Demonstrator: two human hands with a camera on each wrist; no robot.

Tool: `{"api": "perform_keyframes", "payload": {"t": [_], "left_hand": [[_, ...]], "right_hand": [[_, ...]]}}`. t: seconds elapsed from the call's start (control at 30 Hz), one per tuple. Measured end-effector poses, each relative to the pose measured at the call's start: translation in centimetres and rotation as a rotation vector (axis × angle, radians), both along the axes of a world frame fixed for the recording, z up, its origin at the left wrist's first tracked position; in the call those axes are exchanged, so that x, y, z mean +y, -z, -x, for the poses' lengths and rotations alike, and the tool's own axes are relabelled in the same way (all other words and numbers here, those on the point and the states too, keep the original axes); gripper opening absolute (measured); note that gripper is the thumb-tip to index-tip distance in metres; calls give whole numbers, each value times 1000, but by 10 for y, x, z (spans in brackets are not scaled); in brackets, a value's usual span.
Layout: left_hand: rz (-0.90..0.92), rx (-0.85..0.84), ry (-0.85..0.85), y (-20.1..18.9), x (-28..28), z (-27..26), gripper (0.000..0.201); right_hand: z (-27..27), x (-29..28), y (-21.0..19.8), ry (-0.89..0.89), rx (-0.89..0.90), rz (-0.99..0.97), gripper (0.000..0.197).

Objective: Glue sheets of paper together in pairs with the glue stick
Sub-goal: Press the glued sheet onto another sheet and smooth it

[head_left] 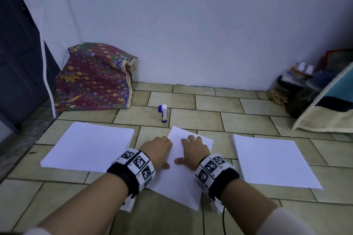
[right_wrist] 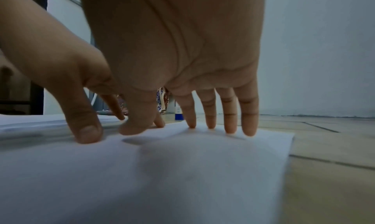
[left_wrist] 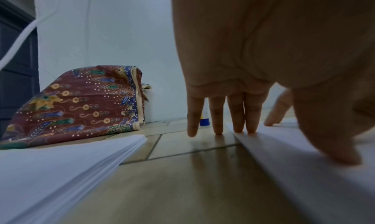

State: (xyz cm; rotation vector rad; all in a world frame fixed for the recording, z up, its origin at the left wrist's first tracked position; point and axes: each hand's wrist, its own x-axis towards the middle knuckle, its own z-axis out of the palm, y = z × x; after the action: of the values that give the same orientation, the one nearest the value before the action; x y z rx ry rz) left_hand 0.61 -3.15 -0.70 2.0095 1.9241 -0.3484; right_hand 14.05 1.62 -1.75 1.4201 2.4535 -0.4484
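A white sheet of paper (head_left: pixel 179 173) lies skewed on the tiled floor between my hands. My left hand (head_left: pixel 158 149) presses on its left edge with straight fingers (left_wrist: pixel 237 115); some fingertips touch the tile beside it. My right hand (head_left: pixel 194 149) lies flat on the sheet (right_wrist: pixel 182 171), its fingers (right_wrist: pixel 229 115) spread and pressing down. The glue stick (head_left: pixel 163 113), white with blue cap and base, stands upright on the floor beyond the sheet, apart from both hands. A stack of white paper (head_left: pixel 89 147) lies to the left, another stack (head_left: pixel 273 160) to the right.
A patterned cloth bundle (head_left: pixel 95 80) sits against the wall at the back left, beside a dark door (head_left: pixel 17 53). Jars (head_left: pixel 286 91) and a cushion (head_left: pixel 328 105) stand at the back right. The white wall (head_left: pixel 191 25) runs behind the glue stick.
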Motion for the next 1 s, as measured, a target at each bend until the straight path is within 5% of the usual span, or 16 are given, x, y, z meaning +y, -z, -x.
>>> {"api": "perform_keyframes", "payload": {"t": [0.17, 0.33, 0.6, 0.8, 1.0], "left_hand": [[-58, 13, -59, 1, -5, 2, 74], [64, -18, -204, 11, -1, 11, 120], [92, 5, -200, 22, -1, 18, 125], [67, 89, -203, 22, -3, 19, 123], [84, 75, -216, 21, -5, 18, 123]], "right_hand": [[10, 0, 5, -60, 62, -4, 80], [19, 8, 0, -133, 21, 15, 86], [38, 15, -5, -336, -23, 118, 107], [4, 32, -4, -130, 143, 170, 92], [-35, 53, -15, 70, 107, 157, 61]]}}
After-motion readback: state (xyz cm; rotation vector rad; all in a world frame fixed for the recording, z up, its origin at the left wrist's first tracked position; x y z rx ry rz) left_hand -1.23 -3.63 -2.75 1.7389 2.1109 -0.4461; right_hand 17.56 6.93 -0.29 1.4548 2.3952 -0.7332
